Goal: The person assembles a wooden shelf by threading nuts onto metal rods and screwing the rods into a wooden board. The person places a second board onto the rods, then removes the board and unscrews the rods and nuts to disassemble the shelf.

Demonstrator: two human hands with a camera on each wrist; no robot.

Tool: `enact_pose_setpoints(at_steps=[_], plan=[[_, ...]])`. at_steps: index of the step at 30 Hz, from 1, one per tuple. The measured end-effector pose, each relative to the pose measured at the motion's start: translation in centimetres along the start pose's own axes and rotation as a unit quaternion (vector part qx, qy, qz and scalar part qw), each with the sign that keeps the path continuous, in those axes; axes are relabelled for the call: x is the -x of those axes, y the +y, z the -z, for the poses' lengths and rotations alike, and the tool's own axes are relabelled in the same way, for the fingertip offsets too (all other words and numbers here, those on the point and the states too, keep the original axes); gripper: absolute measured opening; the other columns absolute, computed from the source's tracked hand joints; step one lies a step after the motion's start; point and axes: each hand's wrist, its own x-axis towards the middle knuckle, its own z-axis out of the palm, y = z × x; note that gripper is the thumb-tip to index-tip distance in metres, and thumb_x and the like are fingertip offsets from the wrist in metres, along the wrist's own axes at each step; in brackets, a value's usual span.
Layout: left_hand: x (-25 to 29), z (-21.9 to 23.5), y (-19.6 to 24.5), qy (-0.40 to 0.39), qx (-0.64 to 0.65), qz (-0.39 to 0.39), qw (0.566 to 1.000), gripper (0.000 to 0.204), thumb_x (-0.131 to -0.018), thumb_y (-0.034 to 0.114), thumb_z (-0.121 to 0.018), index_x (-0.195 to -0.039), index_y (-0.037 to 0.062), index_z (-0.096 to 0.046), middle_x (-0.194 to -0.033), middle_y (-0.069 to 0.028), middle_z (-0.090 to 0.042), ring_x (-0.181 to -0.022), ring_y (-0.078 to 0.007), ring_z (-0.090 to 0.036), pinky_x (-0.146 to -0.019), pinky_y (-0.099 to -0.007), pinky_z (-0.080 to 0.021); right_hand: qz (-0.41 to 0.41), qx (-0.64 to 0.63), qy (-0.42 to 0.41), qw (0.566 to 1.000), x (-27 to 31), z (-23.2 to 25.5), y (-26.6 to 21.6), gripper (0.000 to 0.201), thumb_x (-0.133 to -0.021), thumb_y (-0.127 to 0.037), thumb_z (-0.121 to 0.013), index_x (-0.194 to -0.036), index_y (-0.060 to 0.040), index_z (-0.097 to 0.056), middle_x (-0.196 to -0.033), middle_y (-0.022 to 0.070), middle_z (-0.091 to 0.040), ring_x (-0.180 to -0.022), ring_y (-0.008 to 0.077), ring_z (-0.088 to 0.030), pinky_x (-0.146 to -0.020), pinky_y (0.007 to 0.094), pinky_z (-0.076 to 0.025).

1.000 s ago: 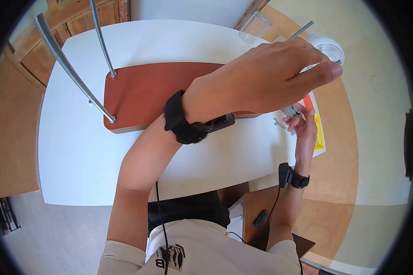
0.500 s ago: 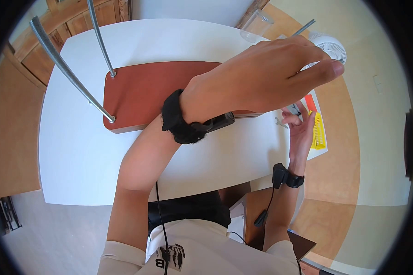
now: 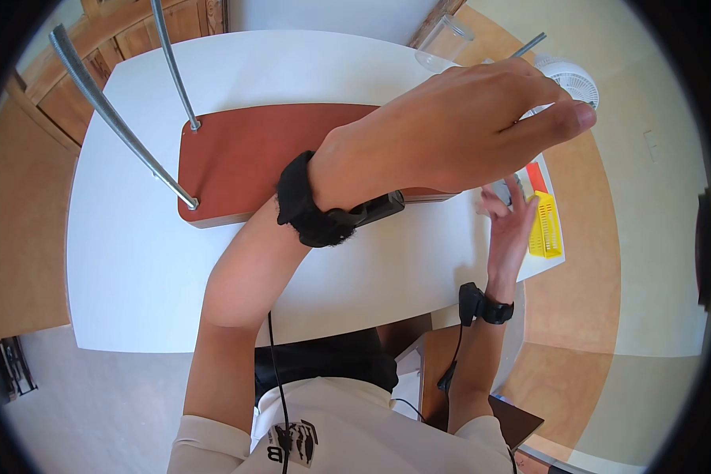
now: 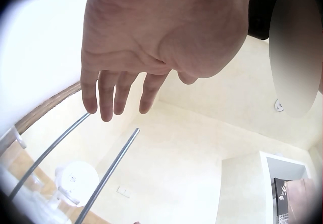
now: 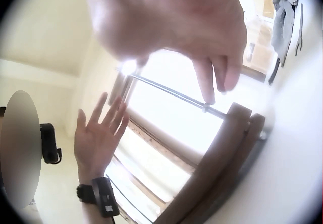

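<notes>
My left hand (image 3: 482,126) hovers over the right end of a reddish-brown board (image 3: 268,146) on the white table. In the left wrist view its fingers (image 4: 106,95) hang loosely extended and hold nothing; two metal rods (image 4: 108,176) rise beyond them. My right hand (image 3: 513,233) is lower, at the table's right side, with thumb and fingers spread. Nothing shows in it. In the right wrist view its fingertips overlap a small nut (image 5: 206,108) on a metal rod beside the board's brown edge (image 5: 212,158). My left hand (image 5: 96,143) appears there too, fingers spread.
Two bent metal rods (image 3: 107,110) stand at the board's left end. A yellow basket (image 3: 545,229) is at the table's right edge. A wrench (image 5: 300,40) and grey cloth (image 5: 285,25) lie near my right hand. Behind are a clear jar (image 3: 444,43) and white fan (image 3: 569,79).
My right hand and wrist have shifted left, uncovering more of the yellow basket, and the fingers have spread wider. The left hand stays almost where it was.
</notes>
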Motion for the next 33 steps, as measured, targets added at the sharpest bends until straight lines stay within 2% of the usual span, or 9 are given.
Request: enact_pose_setpoints(at_steps=[4, 8, 10, 16, 20, 22, 25, 31, 33], plan=[[0.4, 0.2, -0.2, -0.004, -0.005, 0.011, 1.000, 0.065, -0.108, 0.053, -0.039, -0.102, -0.0069, -0.066, -0.097, -0.0254, -0.063, -0.092, -0.0405, -0.062, -0.086, -0.0469, -0.049, -0.011, 0.030, -0.026, 0.999, -0.2, 3.2, 0.2, 0.076, -0.111, -0.058, -0.027, -0.144, 0.0085, -0.045, -0.073, 0.0103, -0.062, -0.089, 0.0276, -0.073, -0.105, 0.0421, -0.046], [0.3, 0.2, 0.0, -0.012, -0.008, 0.017, 1.000, 0.065, -0.108, 0.052, -0.039, -0.098, -0.0067, -0.065, -0.094, -0.0252, -0.063, -0.089, -0.0405, -0.062, -0.083, -0.0475, -0.049, -0.008, 0.022, 0.001, 1.000, -0.1, 2.6, 1.0, 0.076, -0.110, -0.059, -0.028, -0.140, 0.0083, -0.048, -0.070, 0.0094, -0.061, -0.076, 0.0244, -0.072, -0.102, 0.0403, -0.048], [0.2, 0.3, 0.2, -0.016, -0.011, 0.021, 1.000, 0.064, -0.108, 0.051, -0.039, -0.097, -0.0066, -0.065, -0.092, -0.0252, -0.062, -0.087, -0.0405, -0.062, -0.082, -0.0478, -0.049, -0.026, 0.048, -0.050, 0.997, -0.2, 2.8, 0.9, 0.073, -0.111, -0.058, -0.027, -0.145, 0.0044, -0.045, -0.102, 0.0196, -0.071, -0.090, 0.0256, -0.073, -0.104, 0.0393, -0.048], [-0.2, 0.6, 0.8, -0.026, -0.016, 0.028, 0.999, 0.064, -0.108, 0.050, -0.040, -0.092, -0.0063, -0.064, -0.087, -0.0249, -0.062, -0.082, -0.0406, -0.061, -0.079, -0.0486, -0.049, -0.009, -0.011, 0.037, 0.999, 1.2, -3.4, -0.1, 0.072, -0.112, -0.055, -0.025, -0.146, 0.0040, -0.046, -0.098, 0.0180, -0.074, -0.120, 0.0285, -0.066, -0.110, 0.0392, -0.042], [0.0, 0.7, 0.7, -0.024, -0.018, 0.028, 0.999, 0.063, -0.108, 0.051, -0.040, -0.094, -0.0059, -0.065, -0.089, -0.0251, -0.062, -0.084, -0.0405, -0.061, -0.080, -0.0484, -0.049, 0.002, 0.036, -0.072, 0.997, 0.4, 0.9, 0.2, 0.072, -0.111, -0.056, -0.025, -0.145, 0.0028, -0.048, -0.107, 0.0182, -0.074, -0.121, 0.0296, -0.066, -0.111, 0.0389, -0.041], [-0.1, 0.6, 0.5, -0.024, -0.017, 0.028, 0.999, 0.063, -0.108, 0.051, -0.040, -0.095, -0.0057, -0.065, -0.090, -0.0252, -0.062, -0.085, -0.0405, -0.061, -0.081, -0.0484, -0.049, 0.005, 0.058, -0.109, 0.992, 0.5, 1.1, 0.1, 0.072, -0.111, -0.057, -0.025, -0.146, 0.0021, -0.047, -0.126, 0.0209, -0.068, -0.125, 0.0314, -0.064, -0.112, 0.0396, -0.040], [0.0, 0.6, 0.6, -0.024, -0.018, 0.027, 0.999, 0.063, -0.108, 0.051, -0.040, -0.096, -0.0054, -0.065, -0.092, -0.0253, -0.063, -0.086, -0.0404, -0.062, -0.082, -0.0483, -0.049, 0.003, 0.031, 0.012, 0.999, 0.8, -0.9, 0.1, 0.073, -0.111, -0.056, -0.026, -0.144, 0.0041, -0.048, -0.126, 0.0213, -0.068, -0.124, 0.0318, -0.064, -0.112, 0.0409, -0.040], [0.0, 0.6, 0.8, -0.025, -0.021, 0.022, 0.999, 0.063, -0.108, 0.051, -0.040, -0.099, -0.0049, -0.066, -0.095, -0.0255, -0.063, -0.089, -0.0403, -0.062, -0.083, -0.0481, -0.050, 0.037, 0.076, -0.023, 0.996, 1.2, -2.1, 0.0, 0.071, -0.111, -0.056, -0.030, -0.141, 0.0040, -0.052, -0.131, 0.0202, -0.067, -0.123, 0.0297, -0.065, -0.109, 0.0405, -0.042], [0.2, 0.8, 0.7, -0.025, -0.023, 0.022, 0.999, 0.063, -0.108, 0.051, -0.040, -0.100, -0.0047, -0.067, -0.096, -0.0256, -0.063, -0.090, -0.0403, -0.062, -0.084, -0.0480, -0.050, 0.013, 0.058, -0.052, 0.997, 0.4, 1.6, 0.8, 0.071, -0.111, -0.056, -0.030, -0.142, 0.0035, -0.051, -0.133, 0.0206, -0.066, -0.125, 0.0296, -0.063, -0.110, 0.0401, -0.042]])
